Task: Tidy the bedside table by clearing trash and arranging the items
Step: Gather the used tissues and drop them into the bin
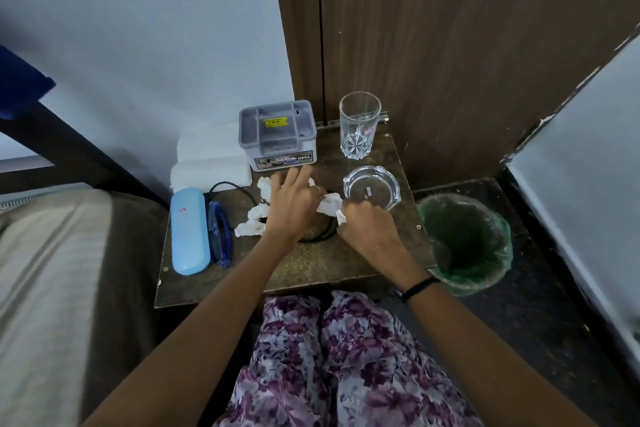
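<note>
Head view — table: a dark bedside table (pixel 311 263) stands between a bed on the left and a wooden panel behind
Left hand: the left hand (pixel 294 204) reaches over the middle of the table, fingers spread and lightly bent, fingertips on crumpled white tissue; whether it actually grips a piece I cannot tell
Right hand: the right hand (pixel 367 225) is clenched round a crumpled tissue wad (pixel 330 203), which sticks out of the fist towards the left hand, just in front of the ashtray
Loose tissue: more crumpled tissue scraps (pixel 251 222) lie on the table left of the left hand, another bit (pixel 265 185) near its fingertips
Cable: a black cable (pixel 322 236) loops under both hands
Ashtray: a clear glass ashtray (pixel 372 189) sits right of centre
Glass: a tall drinking glass (pixel 359 125) stands upright behind the ashtray
Organiser: a grey plastic organiser box (pixel 277 135) at the back, white folded napkins (pixel 211 156) to its left
Left edge: a light blue glasses case (pixel 188 230) with blue spectacles (pixel 220 236) just beside it
Bin — a bin with a green liner (pixel 467 243) stands on the floor right of the table
</note>
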Demonstrator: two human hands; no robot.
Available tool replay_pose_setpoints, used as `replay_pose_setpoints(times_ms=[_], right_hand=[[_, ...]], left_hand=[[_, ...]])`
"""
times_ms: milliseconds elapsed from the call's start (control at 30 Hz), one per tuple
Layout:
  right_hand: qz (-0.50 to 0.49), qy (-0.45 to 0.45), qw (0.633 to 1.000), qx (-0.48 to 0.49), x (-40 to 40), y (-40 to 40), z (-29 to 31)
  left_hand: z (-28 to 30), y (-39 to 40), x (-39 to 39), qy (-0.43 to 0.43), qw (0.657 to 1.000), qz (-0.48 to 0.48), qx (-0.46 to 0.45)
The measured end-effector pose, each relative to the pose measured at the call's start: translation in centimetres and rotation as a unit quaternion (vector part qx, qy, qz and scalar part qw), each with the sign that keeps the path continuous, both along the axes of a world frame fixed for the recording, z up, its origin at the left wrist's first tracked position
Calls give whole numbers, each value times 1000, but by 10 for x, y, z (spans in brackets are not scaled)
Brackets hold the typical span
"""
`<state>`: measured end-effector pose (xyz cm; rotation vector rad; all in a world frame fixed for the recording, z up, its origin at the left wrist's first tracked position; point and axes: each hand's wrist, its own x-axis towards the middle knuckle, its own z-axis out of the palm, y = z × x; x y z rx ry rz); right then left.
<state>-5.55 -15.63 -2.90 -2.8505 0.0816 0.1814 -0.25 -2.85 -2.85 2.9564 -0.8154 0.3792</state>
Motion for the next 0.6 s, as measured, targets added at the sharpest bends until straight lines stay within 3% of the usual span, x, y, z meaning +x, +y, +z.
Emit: replay_pose_setpoints(times_ms=[133,300,433,600], right_hand=[[-93,-27,983,154,-6,-14,12],[-224,-104,922,299,-25,-55,16],[-343,-176,870,308,-48,-113,1],[-412,-182,854,258,-73,-187,-39]], left_hand=[[10,-2,-11,20,988,21,-152],[25,-47,-36,94,953,-27,-286],[18,-119,-48,182,914,-42,-359],[-16,-218,-59,320,883,-41,-340]])
